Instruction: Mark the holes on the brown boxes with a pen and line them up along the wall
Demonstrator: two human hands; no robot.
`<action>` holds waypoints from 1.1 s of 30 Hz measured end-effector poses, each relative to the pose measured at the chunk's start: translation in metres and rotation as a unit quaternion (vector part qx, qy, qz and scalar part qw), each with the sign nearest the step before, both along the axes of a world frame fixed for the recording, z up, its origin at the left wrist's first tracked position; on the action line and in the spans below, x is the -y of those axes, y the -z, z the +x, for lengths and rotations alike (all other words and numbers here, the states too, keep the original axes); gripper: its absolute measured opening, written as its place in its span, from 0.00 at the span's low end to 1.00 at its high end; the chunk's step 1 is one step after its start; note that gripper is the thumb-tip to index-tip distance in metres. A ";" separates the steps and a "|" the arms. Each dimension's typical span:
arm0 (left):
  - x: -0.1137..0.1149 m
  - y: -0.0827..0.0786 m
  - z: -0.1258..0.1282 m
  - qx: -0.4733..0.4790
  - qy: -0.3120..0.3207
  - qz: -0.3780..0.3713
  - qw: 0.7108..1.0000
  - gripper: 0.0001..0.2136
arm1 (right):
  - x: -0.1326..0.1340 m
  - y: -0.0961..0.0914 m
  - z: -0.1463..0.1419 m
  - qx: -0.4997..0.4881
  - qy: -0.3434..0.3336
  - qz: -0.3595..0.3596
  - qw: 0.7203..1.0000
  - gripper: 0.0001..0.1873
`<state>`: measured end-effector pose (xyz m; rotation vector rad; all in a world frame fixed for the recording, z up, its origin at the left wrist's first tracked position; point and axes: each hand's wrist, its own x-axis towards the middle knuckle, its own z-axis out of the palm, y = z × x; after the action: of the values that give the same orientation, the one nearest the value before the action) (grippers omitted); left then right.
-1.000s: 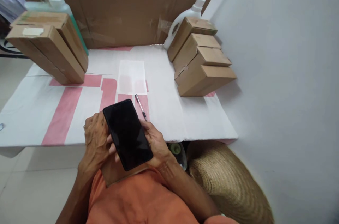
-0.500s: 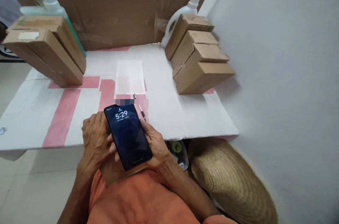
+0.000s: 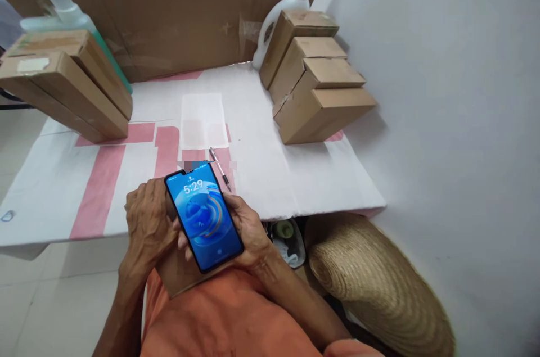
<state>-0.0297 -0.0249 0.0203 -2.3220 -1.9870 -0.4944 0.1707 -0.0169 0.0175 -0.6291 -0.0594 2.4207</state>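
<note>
Holding lit phone (image 3: 205,227): right hand (image 3: 252,233); left hand (image 3: 147,219) on cardboard (image 3: 176,275), its grip unclear

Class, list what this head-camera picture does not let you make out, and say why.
All in the head view:
- The back of the phone: turned away from the camera.
- Its tiniest screen text: too small to read.
- The left hand's palm: turned downward, hidden by the hand itself.
- Much of the white bottle: behind cardboard boxes.
</note>
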 end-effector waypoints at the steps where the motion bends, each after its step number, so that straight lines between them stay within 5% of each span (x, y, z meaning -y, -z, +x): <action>1: 0.000 0.000 0.001 -0.001 0.002 0.003 1.000 0.15 | -0.001 -0.001 0.002 0.003 0.005 0.012 1.000 0.26; 5: -0.002 -0.003 0.003 0.012 0.004 0.008 1.000 0.26 | -0.014 0.003 0.019 0.029 0.037 0.103 0.994 0.37; 8: -0.004 -0.004 0.000 0.028 -0.005 0.004 1.000 0.31 | -0.029 0.024 0.043 0.142 0.096 0.169 0.971 0.40; 10: -0.005 -0.005 -0.004 0.051 -0.005 0.003 0.999 0.31 | -0.039 0.046 0.062 0.322 0.125 0.230 0.910 0.40; 14: -0.005 -0.008 -0.012 0.101 0.001 0.015 0.995 0.30 | -0.052 0.084 0.093 0.609 0.117 0.311 0.720 0.37; 21: 0.015 -0.012 -0.034 0.096 -0.066 0.118 0.986 0.33 | -0.055 0.093 0.094 0.731 0.075 0.318 0.599 0.21; 24: 0.028 -0.001 -0.051 0.131 -0.136 0.141 0.972 0.35 | -0.055 0.092 0.094 0.771 0.055 0.312 0.552 0.15; 27: 0.042 0.019 -0.062 0.246 -0.219 0.074 0.941 0.35 | -0.052 0.092 0.097 0.796 0.031 0.311 0.519 0.17; 31: 0.062 0.052 -0.055 0.398 -0.264 -0.026 0.878 0.35 | -0.044 0.080 0.101 0.803 0.007 0.332 0.494 0.21; 33: 0.073 0.067 -0.048 0.417 -0.250 -0.058 0.872 0.33 | -0.038 0.072 0.101 0.772 -0.017 0.386 0.505 0.28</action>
<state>-0.0780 -0.0984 -0.0471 -1.6137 -2.8874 -1.5407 0.2717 0.0211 -0.0544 -1.9594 -1.6963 0.7667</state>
